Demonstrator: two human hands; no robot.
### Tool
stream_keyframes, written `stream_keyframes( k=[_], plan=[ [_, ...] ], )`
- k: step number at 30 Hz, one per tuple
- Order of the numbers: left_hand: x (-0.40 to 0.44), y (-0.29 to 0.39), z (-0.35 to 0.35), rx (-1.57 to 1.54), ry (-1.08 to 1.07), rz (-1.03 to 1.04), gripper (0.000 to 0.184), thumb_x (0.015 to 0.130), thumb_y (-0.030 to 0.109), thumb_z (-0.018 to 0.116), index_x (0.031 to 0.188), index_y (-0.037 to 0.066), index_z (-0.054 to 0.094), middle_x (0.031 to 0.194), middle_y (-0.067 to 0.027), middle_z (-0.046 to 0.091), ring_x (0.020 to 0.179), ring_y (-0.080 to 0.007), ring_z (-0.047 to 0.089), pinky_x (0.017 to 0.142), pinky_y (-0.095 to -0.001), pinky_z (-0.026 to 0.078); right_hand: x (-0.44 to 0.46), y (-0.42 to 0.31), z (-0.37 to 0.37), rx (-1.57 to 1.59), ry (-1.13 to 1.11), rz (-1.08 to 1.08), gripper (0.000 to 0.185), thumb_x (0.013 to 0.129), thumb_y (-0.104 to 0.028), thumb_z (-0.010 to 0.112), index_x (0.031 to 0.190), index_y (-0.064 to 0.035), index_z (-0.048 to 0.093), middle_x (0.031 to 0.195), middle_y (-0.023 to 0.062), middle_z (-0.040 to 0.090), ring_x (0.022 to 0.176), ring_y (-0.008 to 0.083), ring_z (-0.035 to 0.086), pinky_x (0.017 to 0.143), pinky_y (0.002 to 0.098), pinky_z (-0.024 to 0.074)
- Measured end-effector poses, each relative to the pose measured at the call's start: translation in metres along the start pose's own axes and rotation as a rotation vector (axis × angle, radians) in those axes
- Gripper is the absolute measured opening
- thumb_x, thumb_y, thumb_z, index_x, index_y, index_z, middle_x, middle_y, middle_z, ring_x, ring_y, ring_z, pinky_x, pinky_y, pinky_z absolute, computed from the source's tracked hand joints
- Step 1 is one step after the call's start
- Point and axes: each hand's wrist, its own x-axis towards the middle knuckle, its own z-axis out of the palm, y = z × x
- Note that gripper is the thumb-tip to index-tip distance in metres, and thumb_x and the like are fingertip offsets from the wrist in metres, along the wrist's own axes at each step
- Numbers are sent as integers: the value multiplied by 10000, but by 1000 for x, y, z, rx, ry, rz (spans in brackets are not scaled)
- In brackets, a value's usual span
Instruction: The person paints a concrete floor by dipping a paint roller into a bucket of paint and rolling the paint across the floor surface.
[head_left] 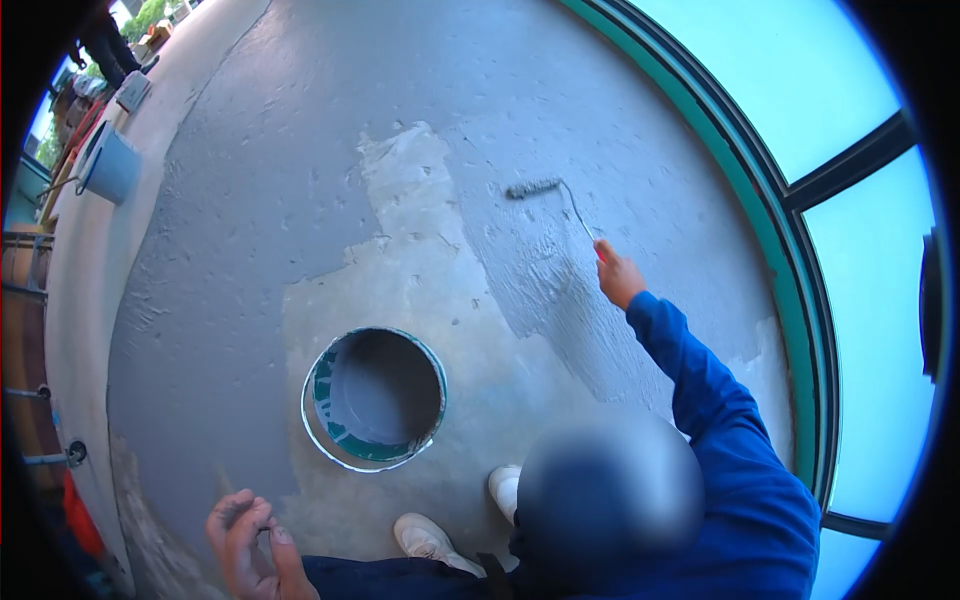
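Observation:
My right hand (620,277), at the end of a blue sleeve, is closed around the red handle of a paint roller (534,188). The roller's grey-coated sleeve rests on the wet grey floor coating (560,270) at the upper right of centre. At the lower left, my left hand (252,548) hangs half curled, its fingers a little apart and nothing visible in it. The nearest thing to it is a round bucket (436,385) with green, grey-smeared inner walls and grey material inside. This bucket stands on bare concrete (480,390).
White shoes (425,535) stand on the concrete. Tall windows with a green sill (765,230) border the right. A grey bucket (112,170) stands at the upper left, near a person's dark-clothed legs (105,45). Coating surrounds the bare strip; a blurred patch hides part of the bottom.

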Motion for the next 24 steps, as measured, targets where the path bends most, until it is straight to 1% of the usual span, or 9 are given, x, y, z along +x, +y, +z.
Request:
stream_keyframes(
  k=[3, 6, 9, 12, 15, 19, 21, 23, 24],
  plan=[
    [-3, 5, -2, 3, -8, 3, 237, 878, 30, 586, 1095, -46, 640, 1210, -175, 536, 1058, -258, 568, 843, -324, 506, -32, 6, -16, -22, -30, 17, 310, 917, -213, 481, 1226, -195, 453, 834, 275, 634, 813, 491, 601, 708, 582, 466],
    [-10, 5, 5, -67, 44, -126, 242, 857, 57, 519, 1070, -34, 586, 1200, -176, 485, 994, -199, 533, 788, -272, 447, -31, 2, -19, -9, -36, 20, 312, 915, -216, 478, 1225, -189, 452, 860, 278, 636, 820, 490, 602, 712, 581, 469],
    [-8, 8, 4, -15, 34, -86, 240, 855, 53, 514, 1067, -33, 586, 1187, -176, 491, 993, -195, 529, 788, -271, 447, 20, -19, -6, -8, 1, 9, 302, 911, -202, 479, 1211, -169, 462, 872, 274, 639, 827, 483, 607, 714, 570, 473],
    [-13, 7, 4, -77, 68, -79, 241, 857, 60, 517, 1069, -29, 588, 1175, -170, 501, 991, -194, 529, 784, -273, 449, 88, -57, 8, 13, 65, 16, 298, 895, -174, 478, 1191, -146, 474, 871, 267, 641, 846, 475, 608, 726, 562, 473],
    [-11, 12, -10, 65, 19, 1, 236, 878, 33, 584, 1095, -41, 641, 1213, -166, 538, 1064, -255, 564, 846, -327, 504, 141, -74, 27, 13, 83, -18, 310, 883, -162, 477, 1192, -141, 476, 902, 267, 641, 868, 472, 606, 743, 560, 472],
    [-19, 10, -14, 56, 41, -2, 230, 884, 43, 579, 1089, -44, 640, 1216, -170, 537, 1056, -263, 570, 841, -334, 509, 123, -61, 21, 13, 64, -46, 302, 878, -151, 487, 1180, -148, 485, 916, 271, 639, 882, 467, 607, 760, 561, 468],
    [-17, 15, -14, 68, 25, 8, 228, 888, 45, 576, 1089, -42, 640, 1217, -171, 535, 1053, -266, 573, 840, -337, 513, 83, -37, 18, 14, 29, -37, 303, 891, -168, 501, 1193, -167, 475, 891, 269, 640, 854, 474, 608, 747, 568, 469],
    [-20, 13, -6, -26, 70, -89, 235, 872, 63, 543, 1080, -27, 608, 1187, -164, 518, 1041, -228, 545, 818, -304, 479, 23, -13, 7, -1, -24, -12, 310, 906, -188, 452, 1215, -189, 471, 888, 263, 643, 838, 472, 614, 729, 568, 480],
    [-21, 12, -2, -72, 95, -136, 239, 864, 72, 527, 1075, -19, 592, 1172, -160, 510, 1036, -209, 532, 807, -287, 462, -8, 1, 4, -19, -23, -9, 315, 920, -221, 464, 1235, -200, 461, 854, 258, 646, 802, 472, 615, 711, 576, 474]
  ],
)
